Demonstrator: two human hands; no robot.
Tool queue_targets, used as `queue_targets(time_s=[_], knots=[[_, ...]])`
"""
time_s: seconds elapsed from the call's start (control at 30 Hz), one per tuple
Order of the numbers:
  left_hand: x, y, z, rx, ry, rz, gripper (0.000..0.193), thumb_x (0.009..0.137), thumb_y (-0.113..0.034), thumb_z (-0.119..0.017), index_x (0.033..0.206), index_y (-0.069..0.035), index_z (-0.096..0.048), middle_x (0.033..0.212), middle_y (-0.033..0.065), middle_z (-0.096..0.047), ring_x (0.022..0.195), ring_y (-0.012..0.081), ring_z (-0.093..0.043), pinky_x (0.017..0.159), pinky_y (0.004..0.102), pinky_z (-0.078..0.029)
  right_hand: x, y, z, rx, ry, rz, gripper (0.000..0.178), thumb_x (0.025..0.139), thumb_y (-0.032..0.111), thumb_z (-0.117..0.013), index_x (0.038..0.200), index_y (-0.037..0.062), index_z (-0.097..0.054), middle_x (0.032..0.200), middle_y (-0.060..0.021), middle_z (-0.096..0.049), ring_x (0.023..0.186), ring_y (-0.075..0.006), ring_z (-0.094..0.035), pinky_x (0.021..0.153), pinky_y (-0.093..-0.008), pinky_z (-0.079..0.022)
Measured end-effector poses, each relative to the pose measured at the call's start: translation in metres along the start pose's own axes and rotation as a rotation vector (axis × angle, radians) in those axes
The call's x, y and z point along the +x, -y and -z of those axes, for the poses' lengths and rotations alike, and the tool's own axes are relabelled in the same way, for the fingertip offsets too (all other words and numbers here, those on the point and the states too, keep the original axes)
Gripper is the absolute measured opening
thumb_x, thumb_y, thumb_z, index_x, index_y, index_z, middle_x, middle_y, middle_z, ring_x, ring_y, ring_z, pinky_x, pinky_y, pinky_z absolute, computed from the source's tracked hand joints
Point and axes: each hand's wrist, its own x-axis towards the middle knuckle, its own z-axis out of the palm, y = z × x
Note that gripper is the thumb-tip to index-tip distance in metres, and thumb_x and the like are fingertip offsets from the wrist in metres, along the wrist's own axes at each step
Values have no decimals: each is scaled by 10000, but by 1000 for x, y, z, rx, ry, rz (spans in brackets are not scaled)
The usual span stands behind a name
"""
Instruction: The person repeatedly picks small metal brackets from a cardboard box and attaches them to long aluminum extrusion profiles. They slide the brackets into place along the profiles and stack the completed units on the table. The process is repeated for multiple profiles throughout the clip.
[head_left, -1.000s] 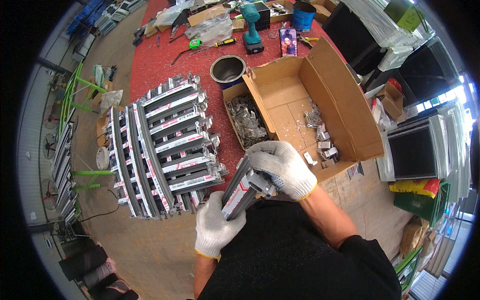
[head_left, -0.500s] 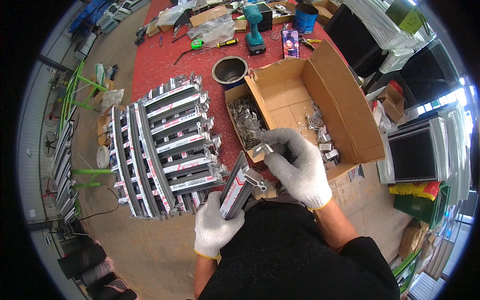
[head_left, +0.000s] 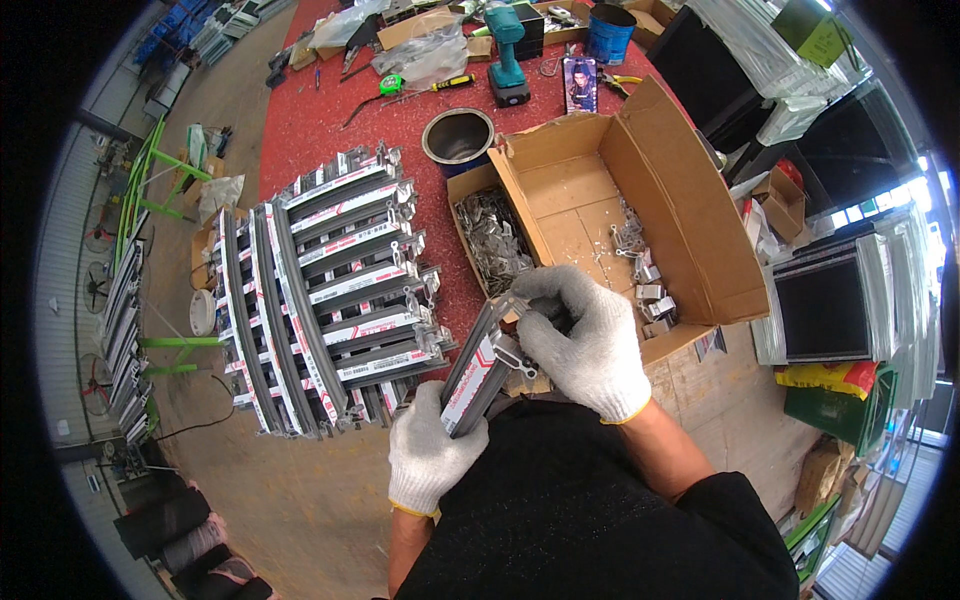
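My left hand [head_left: 432, 452], in a white knit glove, is closed round the lower end of short dark metal profiles [head_left: 468, 385] with a white and red label. The profiles tilt up and away from me. A small metal bracket with a ring [head_left: 514, 356] sticks out from their right side. My right hand [head_left: 592, 345], gloved too, pinches a small metal bracket [head_left: 512, 303] against the upper end of the profiles. Its fingertips partly hide that bracket. Left of my hands, labelled profiles [head_left: 345, 270] lie stacked crosswise on the red table [head_left: 318, 125].
Beyond my right hand stand an open cardboard box [head_left: 570, 195] with brackets inside and a smaller box of metal clips [head_left: 492, 240]. A metal bowl [head_left: 458, 138], cordless drill [head_left: 507, 60], phone [head_left: 580, 85], tape measure [head_left: 391, 85] and blue tin [head_left: 611, 35] lie farther back.
My right hand has moved slightly left and down, bringing the small bracket from just apart to the upper end of the profiles. My left hand has stayed in place.
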Motion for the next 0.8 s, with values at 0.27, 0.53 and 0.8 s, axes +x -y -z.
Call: queue_targets(time_s=[0.27, 0.53, 0.8], knots=[[0, 1, -3, 68, -36, -16, 538, 825, -304, -886, 1227, -4, -692, 1045, 259, -820, 965, 448, -818, 888, 525, -640, 8, -6, 2, -84, 70, 135, 286, 949, 37, -755, 1219, -6, -840, 995, -170, -838, 902, -205, -819, 833, -353, -647], [3, -6, 2, -12, -71, -41, 512, 835, -243, -869, 1243, 2, -682, 1058, 285, -806, 1013, 487, -798, 900, 527, -630, 18, -14, 4, 236, 277, -46, 299, 1019, 78, -695, 1281, 1, -818, 1121, -205, -820, 1001, -269, -809, 929, -390, -626], [4, -1, 19, -119, -121, 82, 504, 834, -225, -868, 1230, 26, -685, 1016, 265, -809, 983, 428, -826, 869, 477, -626, -20, -54, -18, 151, 287, -149, 282, 1066, 150, -697, 1274, 1, -815, 1123, -221, -824, 999, -258, -804, 922, -389, -623]])
